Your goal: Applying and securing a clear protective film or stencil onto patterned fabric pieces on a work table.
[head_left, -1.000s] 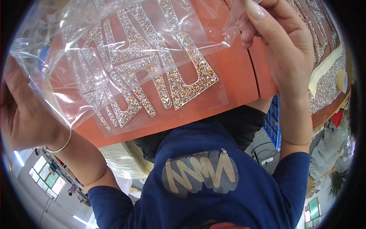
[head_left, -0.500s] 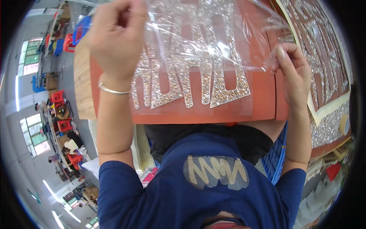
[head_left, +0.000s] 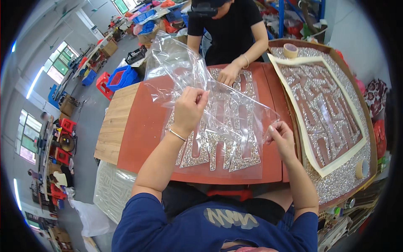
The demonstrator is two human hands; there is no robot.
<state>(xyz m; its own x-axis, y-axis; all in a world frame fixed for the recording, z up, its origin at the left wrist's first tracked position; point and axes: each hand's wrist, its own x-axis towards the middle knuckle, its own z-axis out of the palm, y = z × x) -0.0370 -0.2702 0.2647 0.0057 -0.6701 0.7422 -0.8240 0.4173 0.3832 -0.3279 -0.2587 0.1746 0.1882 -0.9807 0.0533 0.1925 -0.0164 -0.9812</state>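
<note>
Basically, the left hand [head_left: 189,108] and right hand [head_left: 281,139] each pinch the clear film [head_left: 191,69], probably so it spreads flat-ish instead of bunching over the glittery pieces [head_left: 196,161].

The shirt [head_left: 184,224] is navy (plus 1 silvery bracelet [head_left: 176,134]).

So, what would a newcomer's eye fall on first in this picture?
Probably the crinkled clear film, pinched by the left hand and right hand above glittering cut-out shapes on the red table. Next, perhaps, the cream-bordered sheet at the right, lying on silvery glitter, and the co-worker in black across the table.
</note>
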